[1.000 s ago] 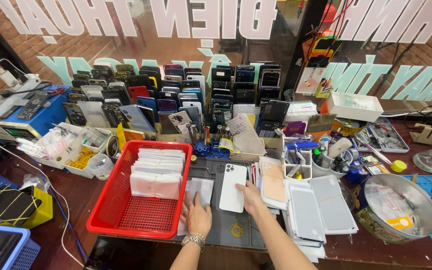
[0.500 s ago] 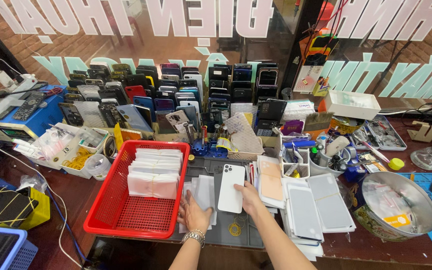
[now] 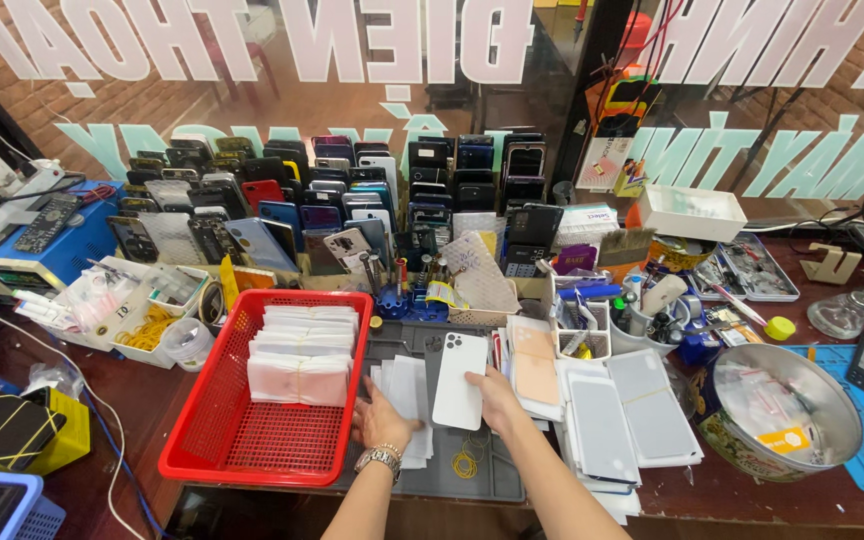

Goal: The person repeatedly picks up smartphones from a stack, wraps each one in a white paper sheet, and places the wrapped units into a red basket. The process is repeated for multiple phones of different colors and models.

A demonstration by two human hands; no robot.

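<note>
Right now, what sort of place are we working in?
Most likely a phone repair shop bench: rows of phones stand along the window, the right hand holds a white phone back panel, and a red basket holds stacked packets.

Red basket w/ packets, rows of phones, metal bowl, yellow rubber bands, blue box

A phone repair shop, by every sign: rows of used dark and coloured smartphones standing well beyond the fingers, a glass shopfront window with mirrored white lettering behind, a blue bench power unit far left, a round metal parts bowl to the right.
</note>
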